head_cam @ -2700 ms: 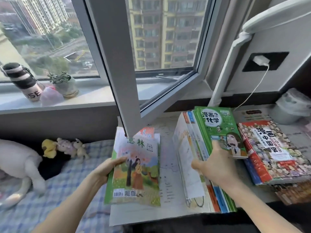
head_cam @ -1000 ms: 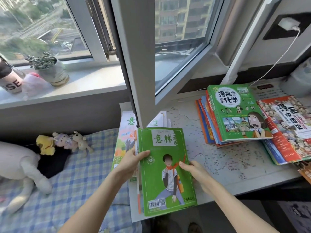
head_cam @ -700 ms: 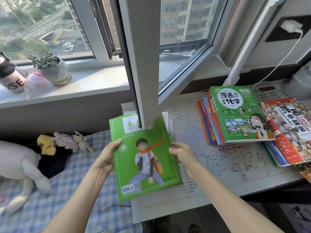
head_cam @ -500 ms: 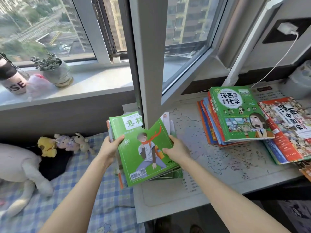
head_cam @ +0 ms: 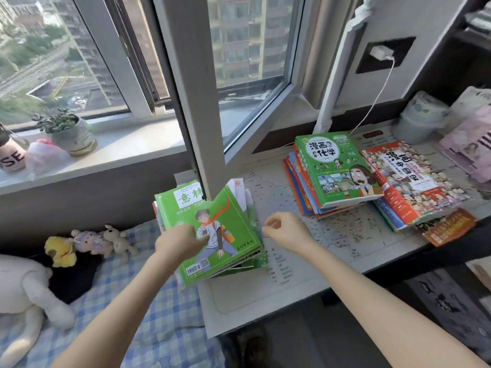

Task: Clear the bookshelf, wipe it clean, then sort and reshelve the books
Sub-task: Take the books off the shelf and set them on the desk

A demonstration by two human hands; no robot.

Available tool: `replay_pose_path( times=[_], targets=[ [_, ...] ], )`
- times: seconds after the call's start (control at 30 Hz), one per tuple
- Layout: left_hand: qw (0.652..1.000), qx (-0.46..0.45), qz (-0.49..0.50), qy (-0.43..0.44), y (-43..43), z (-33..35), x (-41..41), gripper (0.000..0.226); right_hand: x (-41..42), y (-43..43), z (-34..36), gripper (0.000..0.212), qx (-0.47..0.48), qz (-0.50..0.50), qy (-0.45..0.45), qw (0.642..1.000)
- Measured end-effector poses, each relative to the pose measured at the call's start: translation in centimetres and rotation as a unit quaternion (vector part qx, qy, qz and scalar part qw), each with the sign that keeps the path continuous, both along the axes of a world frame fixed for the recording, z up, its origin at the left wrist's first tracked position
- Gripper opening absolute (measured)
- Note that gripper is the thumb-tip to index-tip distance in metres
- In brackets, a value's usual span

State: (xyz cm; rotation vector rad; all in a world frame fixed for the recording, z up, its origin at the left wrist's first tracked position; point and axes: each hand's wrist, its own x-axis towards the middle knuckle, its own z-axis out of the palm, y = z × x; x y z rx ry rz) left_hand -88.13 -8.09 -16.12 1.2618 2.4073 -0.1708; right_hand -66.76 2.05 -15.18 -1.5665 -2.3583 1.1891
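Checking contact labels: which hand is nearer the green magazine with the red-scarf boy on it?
Left. The left hand rests on the cover of the green magazine, near its left edge. The right hand sits just beyond its right edge, off the cover.

The right hand [head_cam: 285, 229] has let go of the magazine stack [head_cam: 228, 221].
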Motion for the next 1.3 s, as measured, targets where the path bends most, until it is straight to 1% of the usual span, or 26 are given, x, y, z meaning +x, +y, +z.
replay_pose_path(
  times=[0.13, 0.23, 0.33, 0.4, 0.43, 0.5, 0.57, 0.63, 0.8, 0.83, 0.93, 0.97, 1.03, 1.13, 1.2, 1.23, 1.3],
  targets=[
    [0.994, 0.017, -0.103, -0.016, 1.2, 4.2, 6.7, 0.043, 5.7, -1.3, 2.8, 0.023, 0.011, -0.011, 0.052, 0.999],
    [0.983, 0.059, -0.169, -0.034, 2.8, 7.2, 14.4, 0.043, 12.5, -2.9, 5.2, 0.02, 0.031, -0.039, 0.097, 0.994],
    [0.965, 0.104, -0.231, -0.07, 4.3, 9.5, 23.2, 0.035, 20.5, -4.9, 7.4, 0.018, 0.056, -0.092, 0.103, 0.989],
    [0.947, 0.118, -0.289, -0.079, 4.6, 10.7, 29.6, 0.037, 26.6, -6.7, 8.8, 0.009, 0.065, -0.143, 0.117, 0.981],
    [0.936, 0.128, -0.316, -0.082, 4.7, 11.4, 32.4, 0.038, 29.4, -7.6, 9.5, 0.01, 0.075, -0.171, 0.127, 0.974],
    [0.914, 0.145, -0.366, -0.1, 4.4, 12.9, 38.8, 0.039, 36.0, -9.7, 11.1, 0.02, 0.104, -0.241, 0.134, 0.956],
    [0.894, 0.173, -0.389, -0.138, 4.2, 14.5, 43.5, 0.033, 40.9, -11.0, 12.8, 0.019, 0.135, -0.293, 0.128, 0.938],
    [0.864, 0.21, -0.427, -0.166, 4.0, 16.8, 49.2, 0.028, 46.7, -12.4, 15.0, 0.02, 0.179, -0.353, 0.135, 0.908],
    [0.801, 0.296, -0.475, -0.213, 4.9, 21.7, 60.1, 0.024, 56.8, -13.3, 19.4, 0.027, 0.28, -0.436, 0.148, 0.842],
    [0.789, 0.312, -0.483, -0.216, 5.6, 22.4, 62.2, 0.024, 58.6, -13.1, 20.1, 0.026, 0.296, -0.45, 0.136, 0.831],
    [0.769, 0.335, -0.492, -0.235, 7.6, 23.7, 67.0, 0.023, 62.9, -12.1, 21.5, 0.013, 0.333, -0.477, 0.089, 0.808],
    [0.757, 0.348, -0.497, -0.242, 8.7, 24.0, 68.9, 0.023, 64.5, -11.6, 22.1, 0.012, 0.349, -0.484, 0.068, 0.8],
    [0.739, 0.368, -0.508, -0.247, 10.9, 24.3, 72.1, 0.024, 67.0, -10.4, 22.7, 0.014, 0.371, -0.49, 0.011, 0.789],
    [0.71, 0.388, -0.549, -0.212, 15.2, 24.6, 76.4, 0.027, 70.9, -6.6, 22.8, 0.019, 0.388, -0.484, -0.065, 0.782],
    [0.681, 0.397, -0.586, -0.189, 18.8, 24.8, 78.6, 0.02, 73.4, -3.5, 22.6, 0.025, 0.388, -0.483, -0.123, 0.776],
    [0.664, 0.401, -0.606, -0.177, 20.9, 24.9, 79.8, 0.017, 74.8, -2.0, 22.5, 0.029, 0.388, -0.491, -0.141, 0.767],
    [0.643, 0.398, -0.639, -0.144, 24.4, 25.3, 81.9, 0.023, 77.3, 0.3, 22.8, 0.031, 0.401, -0.518, -0.171, 0.736]
  ],
)
